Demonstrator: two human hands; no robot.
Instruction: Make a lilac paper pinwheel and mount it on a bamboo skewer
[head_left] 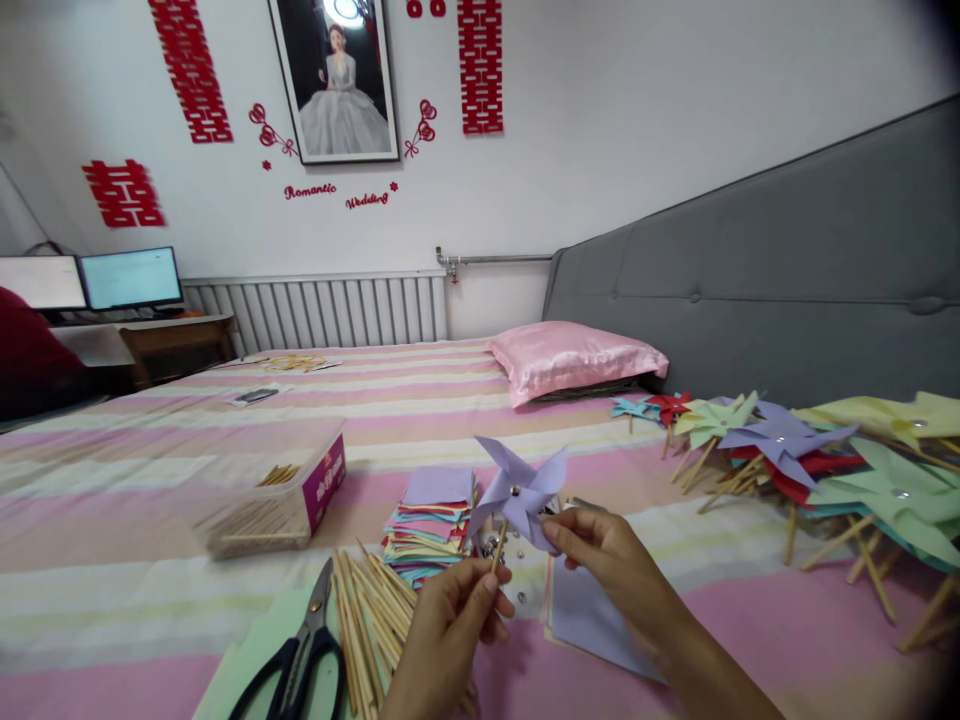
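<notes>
A purple paper pinwheel (517,492) stands upright between my hands, a small metal fastener at its centre. My left hand (450,630) is closed around its wooden stick (499,545) below the blades. With thumb and fingers, my right hand (600,550) pinches the lower right blade. Behind the pinwheel lie small metal fasteners (521,597), partly hidden. To the left is a stack of small coloured paper squares (439,487). Loose wooden sticks (364,620) lie beside my left hand, and purple paper sheets (600,620) lie under my right forearm.
Dark-handled scissors (300,640) rest on green paper (251,640) at the front left. Behind them is a clear plastic box (262,510) holding sticks. Several pinwheels (780,440) are piled at the right by the grey headboard (772,260). A pink pillow (577,358) lies farther back.
</notes>
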